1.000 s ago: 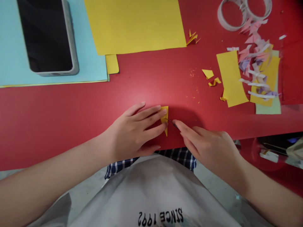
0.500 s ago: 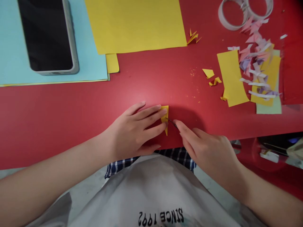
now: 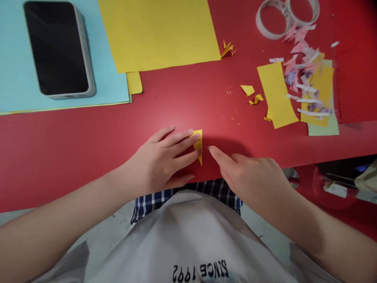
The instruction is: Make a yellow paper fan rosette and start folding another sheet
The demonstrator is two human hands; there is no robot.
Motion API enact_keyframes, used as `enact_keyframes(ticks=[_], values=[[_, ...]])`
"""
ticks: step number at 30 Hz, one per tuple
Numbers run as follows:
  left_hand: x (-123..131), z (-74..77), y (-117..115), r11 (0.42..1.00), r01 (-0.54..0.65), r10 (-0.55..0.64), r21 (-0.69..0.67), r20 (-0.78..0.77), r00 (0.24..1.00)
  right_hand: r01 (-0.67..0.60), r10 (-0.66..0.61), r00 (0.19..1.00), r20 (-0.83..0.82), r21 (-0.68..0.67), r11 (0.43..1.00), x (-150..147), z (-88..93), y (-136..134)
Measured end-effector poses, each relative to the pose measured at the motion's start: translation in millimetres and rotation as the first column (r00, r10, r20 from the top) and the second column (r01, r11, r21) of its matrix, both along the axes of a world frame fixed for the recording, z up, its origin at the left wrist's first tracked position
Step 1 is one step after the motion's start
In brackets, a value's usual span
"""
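My left hand (image 3: 160, 161) lies flat with its fingers spread. Its fingertips press a small folded piece of yellow paper (image 3: 199, 135) onto the red table near the front edge. The paper narrows to a point towards me, and part of it is under the fingers. To the right of it, my right hand (image 3: 244, 169) is closed in a pinch around a slim dark pointed tool (image 3: 209, 149). Only bits of that tool show, so its exact kind is unclear. A fine dark tip appears at the paper's right edge, beside my left fingers.
A phone (image 3: 57, 47) rests on light blue sheets (image 3: 110, 92) at the upper left. Beside them lies a large yellow sheet (image 3: 161, 35), with a small folded paper crane (image 3: 227, 49) at its corner. Rightward are yellow strips (image 3: 277, 94), paper scraps (image 3: 247, 90), pink and purple folded paper (image 3: 300, 47) and tape rolls (image 3: 260, 25).
The whole scene has shifted left in view. Less of the slim tool shows between my right fingers and the paper. My left hand stays pressed on the paper.
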State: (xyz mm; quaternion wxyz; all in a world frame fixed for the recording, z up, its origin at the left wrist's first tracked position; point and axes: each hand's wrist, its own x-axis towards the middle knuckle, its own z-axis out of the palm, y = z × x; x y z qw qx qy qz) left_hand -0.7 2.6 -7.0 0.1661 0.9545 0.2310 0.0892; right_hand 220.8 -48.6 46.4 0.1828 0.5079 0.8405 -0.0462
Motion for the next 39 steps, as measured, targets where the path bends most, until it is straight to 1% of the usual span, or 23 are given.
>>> enact_keyframes(ticks=[2,8,16,19,22,24,25,28,30,31,32,33,34,35,36,37,38,39], values=[[-0.6,-0.8,-0.3,1.0,0.004,-0.004,0.017,-0.014,1.0,0.007,-0.007,1.0,0.0,-0.029,1.0,-1.0,1.3,1.6],[1.1,4.4,-1.2,1.0,-0.021,0.02,-0.021,-0.04,0.999,0.022,-0.021,1.0,0.017,-0.052,0.998,-3.1,5.8,4.8],[3.6,7.8,-3.2,0.999,-0.041,0.039,-0.019,-0.068,0.997,0.031,-0.028,0.997,0.07,-0.044,0.999,-2.6,-0.3,-0.9],[3.8,7.8,-3.6,0.999,-0.045,0.044,-0.018,-0.069,0.997,0.029,-0.025,0.996,0.082,-0.048,0.998,-0.7,1.4,-3.9],[3.9,8.8,-6.9,0.998,-0.059,0.058,-0.018,-0.043,0.997,0.017,-0.013,0.999,0.053,-0.066,0.998,8.6,6.6,-10.1],[4.7,8.9,-13.4,0.998,-0.065,0.065,-0.001,-0.023,0.998,0.053,-0.053,0.999,0.0,-0.063,0.997,18.5,8.6,-15.9],[5.3,8.2,-18.2,0.998,-0.069,0.069,0.016,-0.017,0.997,0.1,-0.103,0.994,-0.048,-0.05,0.994,23.6,8.6,-18.8],[8.8,2.5,-36.8,0.99,-0.1,0.099,0.1,0.015,0.995,0.259,-0.253,0.941,-0.224,-0.001,0.966,34.9,6.0,-25.0],[12.1,-2.3,-49.4,0.977,-0.141,0.126,0.158,0.1,0.987,0.348,-0.335,0.882,-0.332,-0.022,0.937,35.7,4.8,-25.8],[14.1,-3.8,-54.6,0.973,-0.161,0.136,0.163,0.153,0.979,0.388,-0.375,0.842,-0.387,-0.047,0.92,33.9,4.9,-25.0],[16.2,-4.3,-58.7,0.971,-0.189,0.155,0.147,0.215,0.964,0.425,-0.416,0.794,-0.443,-0.084,0.901,30.7,5.3,-23.7],[18.6,-3.5,-61.5,0.97,-0.223,0.188,0.1,0.277,0.942,0.461,-0.456,0.733,-0.505,-0.125,0.879,26.4,5.8,-21.8],[21.2,-1.4,-63.2,0.962,-0.272,0.25,0.018,0.339,0.907,0.488,-0.495,0.661,-0.564,-0.177,0.854,21.2,6.1,-19.7],[23.9,1.9,-63.6,0.936,-0.338,0.348,-0.099,0.393,0.851,0.497,-0.526,0.585,-0.618,-0.24,0.834,15.3,5.9,-17.4],[26.7,6.0,-63.1,0.879,-0.411,0.477,-0.243,0.424,0.769,0.493,-0.551,0.502,-0.667,-0.304,0.815,9.0,5.2,-15.1],[29.5,10.5,-61.9,0.784,-0.479,0.619,-0.396,0.43,0.657,0.476,-0.561,0.422,-0.712,-0.353,0.805,2.6,4.0,-13.0],[32.2,14.9,-60.3,0.665,-0.522,0.743,-0.534,0.402,0.535,0.453,-0.561,0.35,-0.751,-0.388,0.803,-3.8,2.3,-11.1],[34.7,18.7,-58.6,0.552,-0.524,0.83,-0.649,0.366,0.421,0.424,-0.562,0.292,-0.774,-0.422,0.802,-9.9,0.6,-9.5]])
